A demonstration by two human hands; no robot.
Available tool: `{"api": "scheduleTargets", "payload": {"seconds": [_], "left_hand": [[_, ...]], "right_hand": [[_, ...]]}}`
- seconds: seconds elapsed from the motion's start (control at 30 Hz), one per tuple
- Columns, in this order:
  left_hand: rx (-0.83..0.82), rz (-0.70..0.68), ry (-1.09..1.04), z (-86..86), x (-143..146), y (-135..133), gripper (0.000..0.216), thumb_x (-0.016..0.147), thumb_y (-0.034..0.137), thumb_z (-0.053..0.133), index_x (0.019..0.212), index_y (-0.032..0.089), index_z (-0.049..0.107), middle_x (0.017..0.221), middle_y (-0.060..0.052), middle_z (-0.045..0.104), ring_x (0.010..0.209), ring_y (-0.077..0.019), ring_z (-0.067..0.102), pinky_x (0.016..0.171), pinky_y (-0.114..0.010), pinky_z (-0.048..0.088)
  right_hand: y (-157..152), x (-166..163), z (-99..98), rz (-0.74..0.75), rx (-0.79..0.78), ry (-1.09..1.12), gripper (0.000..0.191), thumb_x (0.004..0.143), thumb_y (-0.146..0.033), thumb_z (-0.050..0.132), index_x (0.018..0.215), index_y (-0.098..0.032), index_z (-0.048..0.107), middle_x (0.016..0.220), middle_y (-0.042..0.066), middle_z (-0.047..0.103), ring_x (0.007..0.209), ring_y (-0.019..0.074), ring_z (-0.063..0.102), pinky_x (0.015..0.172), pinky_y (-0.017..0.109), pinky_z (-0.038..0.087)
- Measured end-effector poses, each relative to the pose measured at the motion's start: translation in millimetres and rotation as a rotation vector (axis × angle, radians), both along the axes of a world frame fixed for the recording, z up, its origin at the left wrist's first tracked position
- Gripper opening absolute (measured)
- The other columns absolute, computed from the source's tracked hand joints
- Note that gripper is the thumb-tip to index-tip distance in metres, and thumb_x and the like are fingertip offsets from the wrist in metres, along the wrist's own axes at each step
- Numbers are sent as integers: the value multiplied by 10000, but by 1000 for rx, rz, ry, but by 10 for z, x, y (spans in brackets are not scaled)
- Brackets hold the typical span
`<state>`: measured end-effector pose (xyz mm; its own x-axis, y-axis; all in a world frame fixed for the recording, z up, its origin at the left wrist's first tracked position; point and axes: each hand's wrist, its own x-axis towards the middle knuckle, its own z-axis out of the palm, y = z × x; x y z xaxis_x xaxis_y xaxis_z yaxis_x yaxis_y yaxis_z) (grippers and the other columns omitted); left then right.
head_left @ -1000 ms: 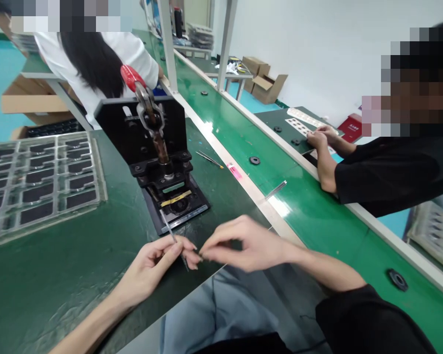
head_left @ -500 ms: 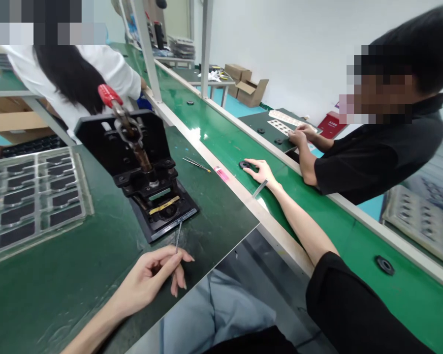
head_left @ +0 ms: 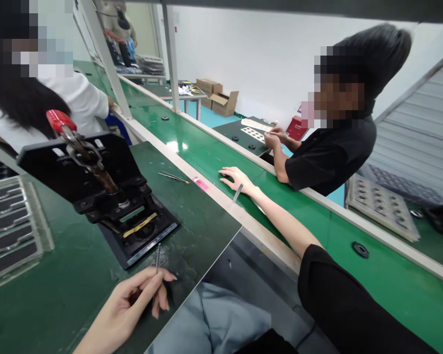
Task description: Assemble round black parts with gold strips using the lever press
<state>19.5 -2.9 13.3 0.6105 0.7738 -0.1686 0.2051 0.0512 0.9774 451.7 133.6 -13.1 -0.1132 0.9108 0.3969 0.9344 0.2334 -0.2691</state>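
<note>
My left hand (head_left: 142, 297) is closed on a thin metal rod (head_left: 158, 258) between thumb and fingers, low over the dark green table. Just beyond the rod's tip stands a black clamp fixture (head_left: 112, 194) with a red-tipped handle (head_left: 61, 121) and a yellow strip (head_left: 140, 225) across its base. My right hand (head_left: 238, 180) reaches over the rail and lies on the green belt (head_left: 280, 206), fingers stretched and apart. Something dark shows between its fingertips, mostly hidden by them. Farther right on the belt lies a black ring-shaped part (head_left: 361, 249).
Tweezers (head_left: 174, 177) and a pink label (head_left: 200, 183) lie near the pale rail (head_left: 258, 231). A tray of dark parts (head_left: 13, 226) sits at left. Across the belt a co-worker in black handles a white perforated sheet (head_left: 254, 134). Another person in white sits at upper left.
The view has swung right, so things appear farther left. The black ring part seen at my right fingertips is now mostly hidden from view. My left hand keeps its rod.
</note>
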Motion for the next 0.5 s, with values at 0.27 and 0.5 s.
{"api": "scheduleTargets", "payload": {"seconds": [0.27,0.5], "left_hand": [[14,-46,33,-45,-25,40,533,953,705,538,975,200,706,641,-10,661,543,-127,565,548,-199,513],[26,-42,36,-103,-50,60,547,946,715,541,1017,199,707,638,-11,665,530,-126,557,524,-198,497]], "right_hand": [[-64,58,33,-126,16,-10,318,991,-158,499,1228,-114,708,1145,174,774,1040,280,696,979,426,550],[-615,226,239,-354,250,198,342,1072,-337,407,1323,-145,538,1096,163,767,846,242,759,722,357,614]]}}
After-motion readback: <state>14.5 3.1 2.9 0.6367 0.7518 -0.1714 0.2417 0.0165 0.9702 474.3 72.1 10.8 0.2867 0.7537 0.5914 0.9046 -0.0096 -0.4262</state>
